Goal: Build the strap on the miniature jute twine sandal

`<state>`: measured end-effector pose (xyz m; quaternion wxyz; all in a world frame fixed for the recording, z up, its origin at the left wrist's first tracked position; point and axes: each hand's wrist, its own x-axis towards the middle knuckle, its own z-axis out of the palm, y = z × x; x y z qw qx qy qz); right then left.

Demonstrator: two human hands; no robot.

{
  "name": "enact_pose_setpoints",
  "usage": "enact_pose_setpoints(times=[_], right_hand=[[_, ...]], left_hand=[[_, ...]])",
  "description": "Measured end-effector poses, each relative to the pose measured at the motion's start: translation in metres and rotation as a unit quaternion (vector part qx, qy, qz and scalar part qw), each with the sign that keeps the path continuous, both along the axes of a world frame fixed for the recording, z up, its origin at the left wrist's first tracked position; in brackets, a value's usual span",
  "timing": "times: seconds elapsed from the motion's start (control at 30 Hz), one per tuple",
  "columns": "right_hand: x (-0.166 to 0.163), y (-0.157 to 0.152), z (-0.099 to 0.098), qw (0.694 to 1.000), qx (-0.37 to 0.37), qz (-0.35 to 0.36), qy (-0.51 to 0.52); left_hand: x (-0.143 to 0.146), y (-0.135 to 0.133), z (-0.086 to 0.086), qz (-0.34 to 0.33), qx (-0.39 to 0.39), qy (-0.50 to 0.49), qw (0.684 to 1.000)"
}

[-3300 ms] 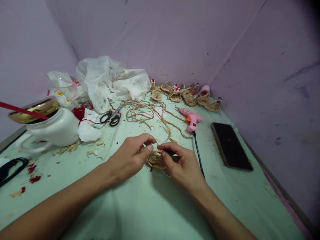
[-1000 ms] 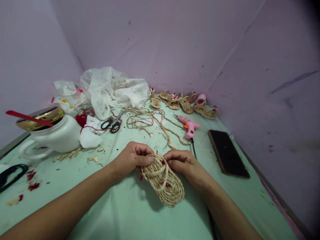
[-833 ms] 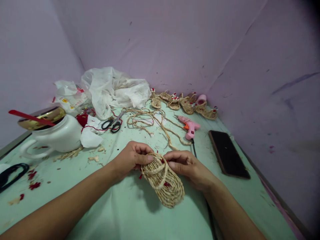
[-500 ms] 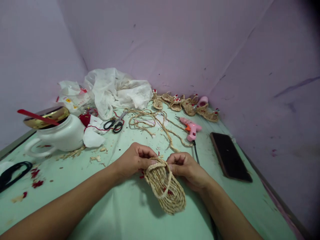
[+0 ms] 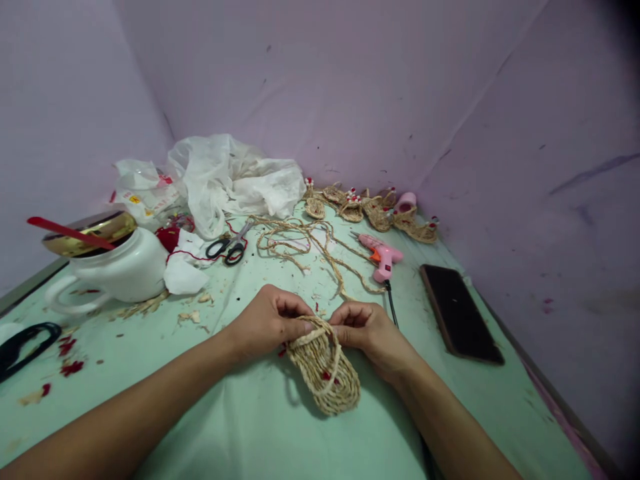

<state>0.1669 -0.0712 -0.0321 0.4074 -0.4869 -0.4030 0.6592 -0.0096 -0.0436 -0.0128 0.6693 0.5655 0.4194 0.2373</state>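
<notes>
Head view: my left hand (image 5: 267,321) and right hand (image 5: 369,339) pinch the slipper (image 5: 314,365); light pressure should spare its strap (image 5: 339,354).

- Dim, even light is cast, perhaps from above.
- Green cloth (image 5: 240,420) is softly shadowed beside the woven slipper (image 5: 318,363).
- The top-right corner is blackened.
- Fine texture is smeared.

slipper (image 5: 320,363): straw-tan, ribbed coils | glue gun (image 5: 382,253): pink | phone (image 5: 459,313): black | pot (image 5: 125,268): white | tablecloth (image 5: 250,427): mint
</notes>
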Motion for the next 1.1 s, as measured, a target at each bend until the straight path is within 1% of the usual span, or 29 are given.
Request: enact_pose_setpoints(times=[0.1, 0.17, 0.23, 0.3, 0.37, 0.43, 0.5, 0.57, 0.6, 0.67, 0.73, 0.83, 0.93, 1.1], right_hand=[[0.001, 0.0, 0.001, 0.999, -0.009, 0.012, -0.04], [0.004, 0.0, 0.002, 0.998, -0.025, 0.04, -0.05], [0.008, 0.001, 0.004, 0.994, -0.033, 0.072, -0.07], [0.012, 0.001, 0.006, 0.99, -0.029, 0.092, -0.102], [0.015, 0.002, 0.005, 0.985, -0.029, 0.093, -0.144], [0.019, 0.002, 0.003, 0.979, -0.027, 0.08, -0.186], [0.022, 0.002, 0.0, 0.973, -0.01, 0.056, -0.223], [0.025, 0.003, -0.002, 0.969, 0.015, 0.031, -0.245], [0.025, 0.002, -0.001, 0.967, 0.025, 0.026, -0.254], [0.024, 0.001, 0.001, 0.961, 0.048, 0.034, -0.27], [0.021, 0.0, 0.003, 0.954, 0.075, 0.053, -0.286], [0.014, -0.002, 0.003, 0.941, 0.106, 0.059, -0.316], [0.009, -0.004, -0.003, 0.93, 0.121, 0.049, -0.343], [0.004, -0.005, -0.009, 0.926, 0.151, 0.018, -0.345]], left_hand=[[0.002, 0.002, -0.005, 0.012, 0.013, 0.044, 0.999], [0.004, 0.004, -0.008, 0.02, 0.029, 0.073, 0.997], [0.007, 0.008, -0.008, 0.03, 0.042, 0.083, 0.995], [0.009, 0.012, -0.007, 0.049, 0.039, 0.048, 0.997], [0.009, 0.015, -0.004, 0.069, 0.04, -0.017, 0.997], [0.007, 0.017, -0.003, 0.095, 0.074, -0.044, 0.992], [0.003, 0.018, -0.004, 0.135, 0.129, 0.008, 0.982], [-0.001, 0.018, -0.006, 0.153, 0.161, 0.089, 0.971], [-0.003, 0.018, -0.007, 0.142, 0.168, 0.122, 0.968], [-0.007, 0.017, -0.008, 0.09, 0.179, 0.161, 0.966], [-0.008, 0.016, -0.008, 0.032, 0.19, 0.178, 0.965], [-0.008, 0.012, -0.008, -0.012, 0.207, 0.186, 0.96], [-0.005, 0.01, -0.011, -0.019, 0.212, 0.197, 0.957], [-0.001, 0.009, -0.02, 0.03, 0.203, 0.193, 0.96]])
